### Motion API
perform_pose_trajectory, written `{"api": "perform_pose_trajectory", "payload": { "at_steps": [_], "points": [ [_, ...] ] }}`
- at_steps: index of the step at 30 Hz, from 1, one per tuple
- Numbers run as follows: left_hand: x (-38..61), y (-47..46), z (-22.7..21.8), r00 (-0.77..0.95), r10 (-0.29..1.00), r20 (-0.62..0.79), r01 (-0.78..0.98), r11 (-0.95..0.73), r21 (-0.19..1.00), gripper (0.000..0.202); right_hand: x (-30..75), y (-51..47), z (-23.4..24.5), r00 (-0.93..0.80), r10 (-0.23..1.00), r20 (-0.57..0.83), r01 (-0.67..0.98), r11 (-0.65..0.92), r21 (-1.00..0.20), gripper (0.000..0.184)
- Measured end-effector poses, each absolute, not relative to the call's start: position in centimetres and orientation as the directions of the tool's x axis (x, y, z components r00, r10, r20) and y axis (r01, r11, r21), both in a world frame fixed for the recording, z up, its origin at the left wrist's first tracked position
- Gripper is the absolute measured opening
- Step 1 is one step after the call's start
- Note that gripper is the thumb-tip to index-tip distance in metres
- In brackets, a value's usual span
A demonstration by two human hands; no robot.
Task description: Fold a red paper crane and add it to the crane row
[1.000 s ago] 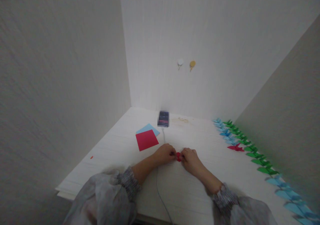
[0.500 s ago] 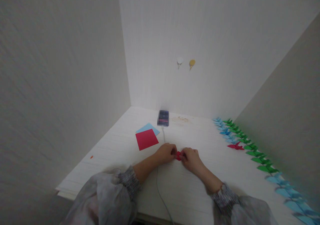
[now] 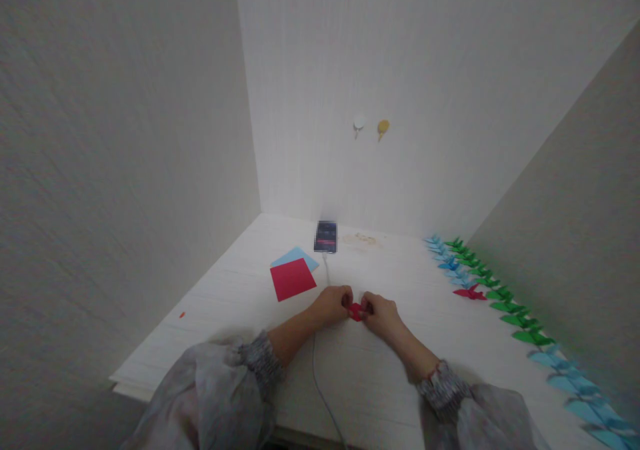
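A small piece of folded red paper (image 3: 356, 311) is pinched between both my hands, low over the white table (image 3: 240, 297). My left hand (image 3: 331, 303) grips its left side with curled fingers. My right hand (image 3: 381, 314) grips its right side, fingers closed as well. Most of the paper is hidden by my fingers. Just beyond my left hand lies a flat red paper square (image 3: 293, 279) on top of a light blue paper square (image 3: 296, 257).
A phone (image 3: 326, 236) lies at the back of the table, its cable (image 3: 320, 383) running under my hands to the front edge. Along the right side runs a row of folded paper figures, green (image 3: 505, 307), blue (image 3: 453, 263) and one red (image 3: 470, 293). Two wall hooks (image 3: 371, 128) sit above.
My hands have stayed together on the red paper, working it with small finger movements. The right wrist has shifted slightly left.
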State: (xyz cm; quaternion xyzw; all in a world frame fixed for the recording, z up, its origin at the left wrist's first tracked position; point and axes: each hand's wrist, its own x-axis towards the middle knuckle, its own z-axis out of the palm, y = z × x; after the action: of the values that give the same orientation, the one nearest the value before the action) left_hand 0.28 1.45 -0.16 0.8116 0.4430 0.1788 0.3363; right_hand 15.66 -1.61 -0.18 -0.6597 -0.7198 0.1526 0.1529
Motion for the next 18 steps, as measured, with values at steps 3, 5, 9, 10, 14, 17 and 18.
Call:
{"api": "perform_pose_trajectory", "payload": {
  "at_steps": [3,5,9,10,14,17,18],
  "points": [
    [0.3,1.4,-0.1,0.536,0.844,-0.017,0.586,-0.357,0.728,0.019,16.0,-1.3,-0.3,-0.101,0.995,0.006,0.872,0.091,-0.481,0.005],
    [0.2,1.4,-0.1,0.543,0.84,-0.012,0.569,-0.357,0.741,0.02,16.3,-1.3,-0.5,-0.118,0.993,0.013,0.859,0.109,-0.501,0.008],
    [0.2,1.4,0.0,0.524,0.851,0.022,0.592,-0.383,0.709,0.017,16.5,-1.5,-0.9,-0.128,0.991,0.034,0.831,0.126,-0.542,0.012],
    [0.2,1.4,0.0,0.52,0.853,0.032,0.603,-0.394,0.694,0.018,16.6,-1.5,-1.0,-0.127,0.991,0.038,0.823,0.126,-0.553,0.012],
    [0.3,1.4,0.2,0.518,0.855,0.017,0.636,-0.398,0.662,0.019,16.9,-1.3,-1.2,-0.128,0.991,0.043,0.784,0.127,-0.607,0.008],
    [0.4,1.4,0.3,0.524,0.852,-0.013,0.646,-0.387,0.658,0.017,17.2,-1.0,-0.9,-0.163,0.987,0.006,0.752,0.128,-0.647,0.005],
    [0.4,1.4,0.4,0.524,0.852,-0.018,0.646,-0.384,0.66,0.017,17.3,-1.0,-0.8,-0.178,0.984,-0.013,0.741,0.126,-0.659,0.002]
  ]
}}
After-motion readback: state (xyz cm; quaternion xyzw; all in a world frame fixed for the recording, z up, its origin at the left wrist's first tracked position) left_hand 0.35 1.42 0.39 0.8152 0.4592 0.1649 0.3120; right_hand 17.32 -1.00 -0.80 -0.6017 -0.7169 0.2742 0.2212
